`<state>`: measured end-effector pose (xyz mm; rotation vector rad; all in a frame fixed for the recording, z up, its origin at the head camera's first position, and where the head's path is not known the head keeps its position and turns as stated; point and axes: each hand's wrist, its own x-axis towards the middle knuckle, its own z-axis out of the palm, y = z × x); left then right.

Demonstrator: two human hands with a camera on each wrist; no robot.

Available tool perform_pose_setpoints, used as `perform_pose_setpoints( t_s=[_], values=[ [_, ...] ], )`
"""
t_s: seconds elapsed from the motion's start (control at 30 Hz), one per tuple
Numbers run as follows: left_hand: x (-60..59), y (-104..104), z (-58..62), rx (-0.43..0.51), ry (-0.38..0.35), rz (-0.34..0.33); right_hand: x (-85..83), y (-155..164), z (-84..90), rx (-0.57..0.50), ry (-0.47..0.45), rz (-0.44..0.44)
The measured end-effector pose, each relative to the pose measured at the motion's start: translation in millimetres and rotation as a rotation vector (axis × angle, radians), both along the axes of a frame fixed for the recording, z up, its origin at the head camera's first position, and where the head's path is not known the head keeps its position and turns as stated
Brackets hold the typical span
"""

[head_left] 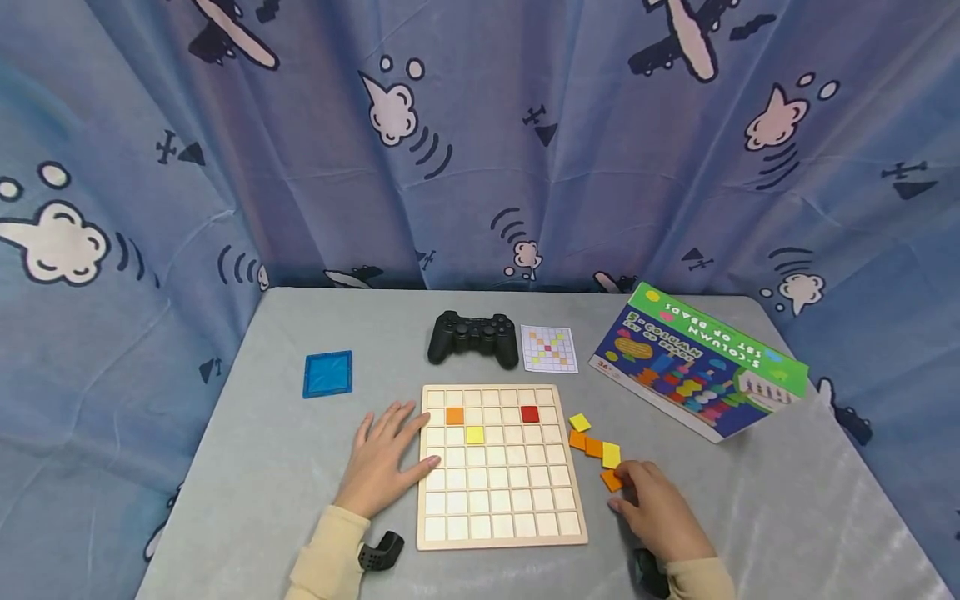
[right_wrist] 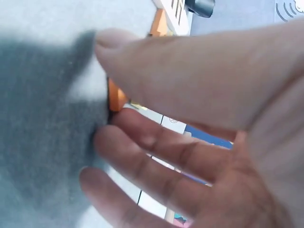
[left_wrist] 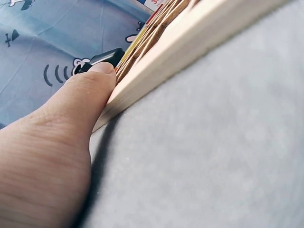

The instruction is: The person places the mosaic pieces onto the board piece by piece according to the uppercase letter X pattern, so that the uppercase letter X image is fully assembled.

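A wooden grid board [head_left: 489, 478] lies on the table with an orange tile [head_left: 454, 416], a yellow tile [head_left: 475, 435] and a red tile [head_left: 530, 414] in its cells. Against its left edge rests my left hand [head_left: 382, 467], fingers spread; the left wrist view shows the thumb [left_wrist: 90, 95] along the board's wooden side. My right hand [head_left: 663, 510] is right of the board, its index fingertip right at a loose orange tile [head_left: 611, 481]. In the right wrist view that orange tile [right_wrist: 116, 96] shows between the separated thumb and index finger, lying on the table.
More loose tiles lie beside the board, among them a yellow one [head_left: 611, 456] and an orange one [head_left: 577, 439]. Behind are a black game controller [head_left: 473, 339], a printed pattern card [head_left: 550, 349] and a toy box [head_left: 697, 367]. A blue square tray [head_left: 327, 374] lies at left.
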<state>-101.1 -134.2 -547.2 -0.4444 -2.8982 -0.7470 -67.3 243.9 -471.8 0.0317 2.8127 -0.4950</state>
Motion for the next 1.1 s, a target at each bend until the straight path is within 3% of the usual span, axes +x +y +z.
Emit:
perform_pose_setpoints(
  t_s=[0.67,0.97,1.1],
  values=[
    [0.8,-1,1.5,-0.001,0.004,0.006,-3.2,-9,-6.1,-0.01,0.081,0.011],
    [1.5,0,1.0,0.009,-0.002,-0.002,-0.4,-15,8.2,-0.081,0.046,0.039],
    [1.5,0,2.5,0.012,0.002,0.001,-0.9,-21,16.7,-0.121,0.09,0.091]
  ],
)
